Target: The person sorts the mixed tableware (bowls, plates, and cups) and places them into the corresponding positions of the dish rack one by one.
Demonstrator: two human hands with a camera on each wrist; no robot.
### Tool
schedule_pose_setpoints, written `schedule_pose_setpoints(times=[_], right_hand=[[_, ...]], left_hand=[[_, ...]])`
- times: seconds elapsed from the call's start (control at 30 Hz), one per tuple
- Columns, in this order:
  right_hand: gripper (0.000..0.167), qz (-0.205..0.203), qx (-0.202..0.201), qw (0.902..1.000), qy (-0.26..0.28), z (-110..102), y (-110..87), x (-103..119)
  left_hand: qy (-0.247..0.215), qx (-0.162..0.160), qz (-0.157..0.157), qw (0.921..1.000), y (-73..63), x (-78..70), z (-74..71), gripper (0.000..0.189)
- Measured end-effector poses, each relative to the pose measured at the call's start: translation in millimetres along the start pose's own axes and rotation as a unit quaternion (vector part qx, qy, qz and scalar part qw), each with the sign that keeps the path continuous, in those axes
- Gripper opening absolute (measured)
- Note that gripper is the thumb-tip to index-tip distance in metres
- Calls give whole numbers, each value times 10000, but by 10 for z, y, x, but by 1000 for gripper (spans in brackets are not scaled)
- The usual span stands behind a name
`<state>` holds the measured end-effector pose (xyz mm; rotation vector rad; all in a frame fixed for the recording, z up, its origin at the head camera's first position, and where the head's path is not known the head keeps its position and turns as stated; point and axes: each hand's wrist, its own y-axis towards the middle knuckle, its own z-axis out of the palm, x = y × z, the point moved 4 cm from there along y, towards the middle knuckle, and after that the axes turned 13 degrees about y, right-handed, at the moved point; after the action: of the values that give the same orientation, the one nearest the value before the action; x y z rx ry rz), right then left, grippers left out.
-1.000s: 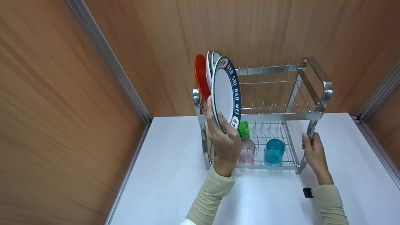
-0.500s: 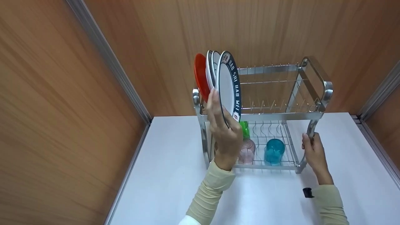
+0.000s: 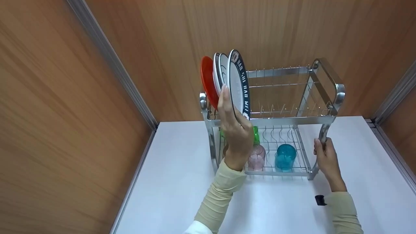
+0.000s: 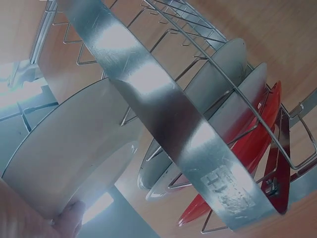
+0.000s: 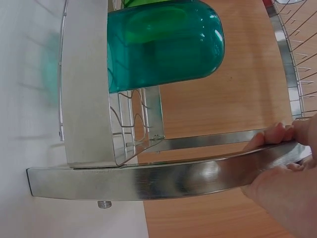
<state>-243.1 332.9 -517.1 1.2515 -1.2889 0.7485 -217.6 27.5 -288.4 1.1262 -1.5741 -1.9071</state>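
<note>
My left hand (image 3: 237,133) pinches a white plate (image 3: 236,84) with a dark lettered rim, thumb on its face and fingers behind. The plate stands nearly upright over the left end of the upper tier of a two-tier metal dish rack (image 3: 276,121). Left of it, two white plates (image 3: 219,70) and a red plate (image 3: 208,81) stand in the rack's slots. From below, the left wrist view shows the held plate (image 4: 74,144) apart from the racked white plates (image 4: 218,79). My right hand (image 3: 327,160) grips the rack's right front upright (image 5: 198,173).
On the lower tier a pink glass (image 3: 256,157) and a blue glass (image 3: 286,157) stand upside down, with a green item (image 3: 256,135) behind the pink one. The rack stands on a white table (image 3: 175,162) against wood panels (image 3: 162,48).
My left hand has moved up and slightly away from me with the plate, which now stands more upright and closer to edge-on. My right hand stays on the rack.
</note>
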Motion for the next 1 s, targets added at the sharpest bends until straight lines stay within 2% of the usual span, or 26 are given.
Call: schedule_pose_setpoints(times=[0.47, 0.73, 1.0], right_hand=[[35, 92, 31, 9999, 75, 15, -22, -14], [34, 54, 39, 10000, 5, 38, -1, -6], [39, 100, 106, 9999, -26, 40, -14, -26]], left_hand=[[368, 188, 279, 9988, 51, 102, 226, 61], [1373, 363, 621, 9879, 67, 127, 374, 54], [1484, 684, 616, 9846, -11, 156, 486, 58]])
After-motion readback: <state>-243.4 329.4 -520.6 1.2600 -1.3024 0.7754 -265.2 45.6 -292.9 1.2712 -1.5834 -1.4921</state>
